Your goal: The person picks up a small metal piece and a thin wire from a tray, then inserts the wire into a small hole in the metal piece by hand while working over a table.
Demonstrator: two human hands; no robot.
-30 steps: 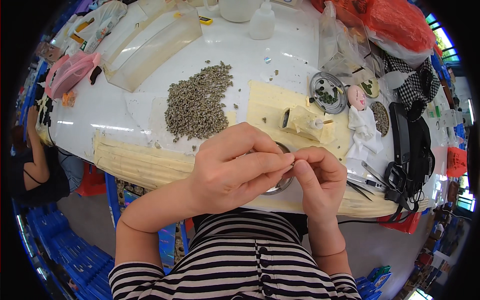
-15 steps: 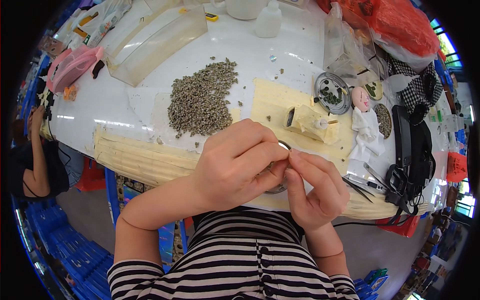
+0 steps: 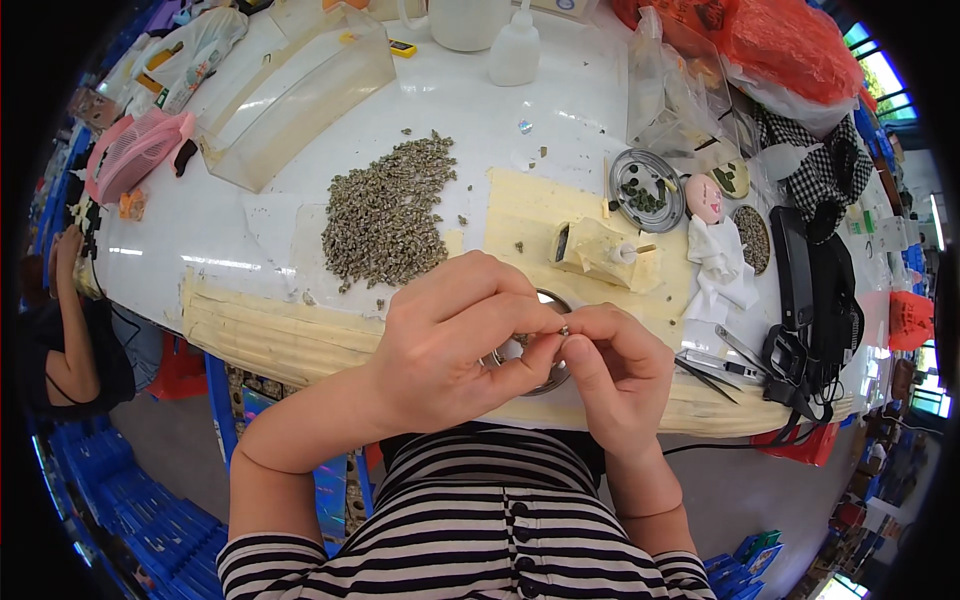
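Pinching a tiny metallic piece (image 3: 565,331) — left hand (image 3: 455,345) and right hand (image 3: 622,378) together.

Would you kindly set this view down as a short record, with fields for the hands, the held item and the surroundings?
Left hand: thumb and fingers pinched at a tiny piece
Right hand: thumb and forefinger pinched at the same piece
Held item: greyish, too small to identify
Under hands: round metal dish, partly hidden
Beyond left hand: pile of small metallic pieces
Beyond right hand: yellowish wrapped block
Farther right: crumpled white tissue, dark tweezers
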